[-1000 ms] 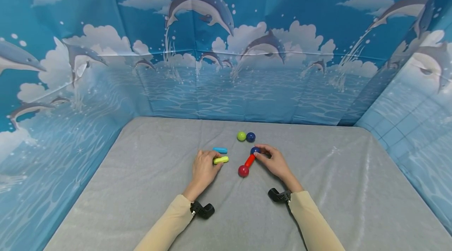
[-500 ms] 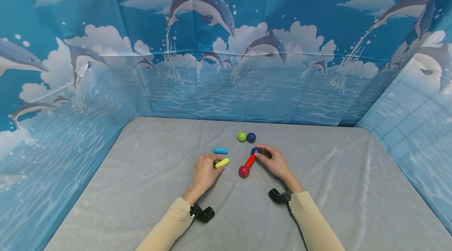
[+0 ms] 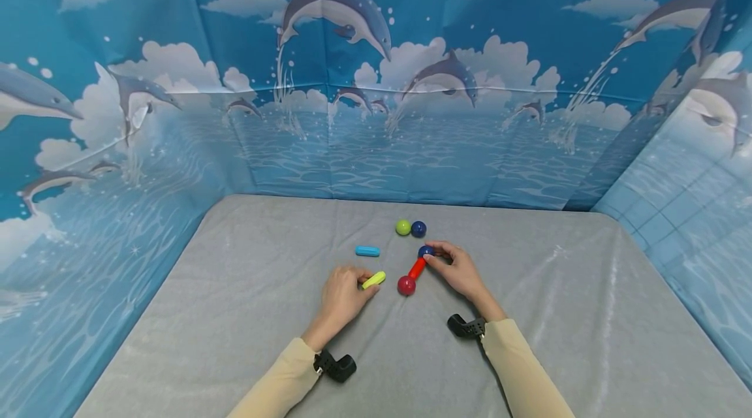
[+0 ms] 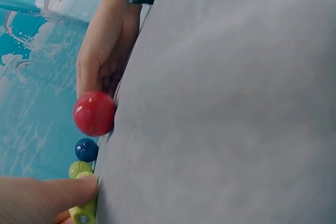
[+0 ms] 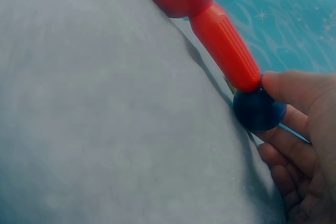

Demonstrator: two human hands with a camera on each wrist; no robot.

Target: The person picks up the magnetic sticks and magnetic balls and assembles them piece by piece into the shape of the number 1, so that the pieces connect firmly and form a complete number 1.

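Fingers of left hand (image 3: 342, 294): pinched yellow stick (image 3: 374, 280), one end jutting past the fingertips, likely to leave it exposed.
Fingers of right hand (image 3: 458, 271): pinched blue ball (image 5: 260, 109), probably to steady red rod (image 5: 226, 45).
Red ball (image 3: 407, 285): capped rod's near end, between both hands' fingers.
Blue stick (image 3: 367, 251): beyond left fingers, apart.
Green ball (image 3: 403, 227), second blue ball (image 3: 418, 229): sat beyond right fingers, seemingly out of the way.
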